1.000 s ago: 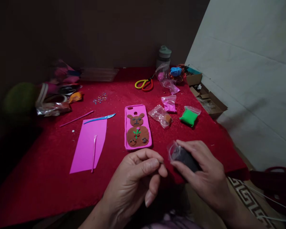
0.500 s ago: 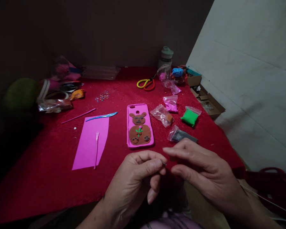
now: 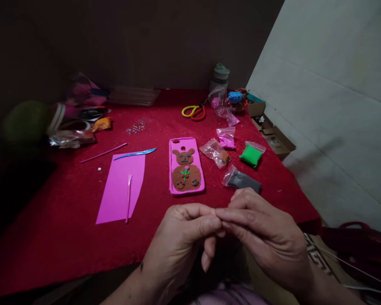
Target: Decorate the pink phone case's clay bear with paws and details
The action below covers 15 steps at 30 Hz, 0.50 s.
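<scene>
One pink sheet (image 3: pixel 116 190) lies on the left half of our desk (image 3: pixel 66 237), a blue modelling knife (image 3: pixel 135 153) across its far edge. Our left hand (image 3: pixel 184 237), over the near edge, has thumb and forefinger pinched together; we cannot tell whether the tiny dark bit seen earlier remains there. Beyond it, the pink phone case (image 3: pixel 198 167) with its brown bear lies around mid-desk. The grey clay bag (image 3: pixel 244 181), in our right hand a second ago, now rests toward the right edge, near the green clay bag (image 3: pixel 251 155). Our right hand (image 3: pixel 269 237) has since closed in, its fingertips touching our left ones; its grasp is hidden.
</scene>
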Available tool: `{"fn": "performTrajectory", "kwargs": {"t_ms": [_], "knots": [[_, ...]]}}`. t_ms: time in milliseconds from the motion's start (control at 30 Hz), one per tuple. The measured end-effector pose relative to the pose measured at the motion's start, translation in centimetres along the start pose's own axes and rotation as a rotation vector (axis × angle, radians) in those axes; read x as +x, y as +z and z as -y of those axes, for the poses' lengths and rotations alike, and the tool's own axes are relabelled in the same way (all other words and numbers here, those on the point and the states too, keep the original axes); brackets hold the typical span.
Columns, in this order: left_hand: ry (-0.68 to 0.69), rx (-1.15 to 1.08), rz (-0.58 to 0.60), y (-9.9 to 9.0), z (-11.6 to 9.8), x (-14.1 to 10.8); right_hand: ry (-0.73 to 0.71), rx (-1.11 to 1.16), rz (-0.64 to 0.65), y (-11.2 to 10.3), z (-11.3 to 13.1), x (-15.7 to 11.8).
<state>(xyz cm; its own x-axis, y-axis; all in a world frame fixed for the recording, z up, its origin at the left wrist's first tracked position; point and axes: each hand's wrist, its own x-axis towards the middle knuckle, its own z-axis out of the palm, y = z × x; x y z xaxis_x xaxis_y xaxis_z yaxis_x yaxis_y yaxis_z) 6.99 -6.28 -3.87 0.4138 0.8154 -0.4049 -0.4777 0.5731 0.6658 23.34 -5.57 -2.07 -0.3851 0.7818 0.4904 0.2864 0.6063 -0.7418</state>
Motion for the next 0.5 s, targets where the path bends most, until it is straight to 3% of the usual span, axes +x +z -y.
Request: {"fn": "performTrajectory", "kwargs": {"t_ms": [100,233,367,500], "knots": [[0.006,0.001,0.006,-0.2,-0.2,-0.1,0.142,0.141,-0.080,0.4,-0.3,-0.5],[0.025,0.043,-0.078,-0.5,-0.5,-0.5,0.559,0.584,-0.154,1.0,-0.8,-0.8],[0.200,0.229,-0.204,-0.1,-0.9,-1.2,0.835,0.988,-0.207,1.7,-0.7,-0.3],[0.343,0.307,-0.208,0.7,-1.3,-1.5,0.971,1.083,-0.223,2.3,-0.2,0.0]]}}
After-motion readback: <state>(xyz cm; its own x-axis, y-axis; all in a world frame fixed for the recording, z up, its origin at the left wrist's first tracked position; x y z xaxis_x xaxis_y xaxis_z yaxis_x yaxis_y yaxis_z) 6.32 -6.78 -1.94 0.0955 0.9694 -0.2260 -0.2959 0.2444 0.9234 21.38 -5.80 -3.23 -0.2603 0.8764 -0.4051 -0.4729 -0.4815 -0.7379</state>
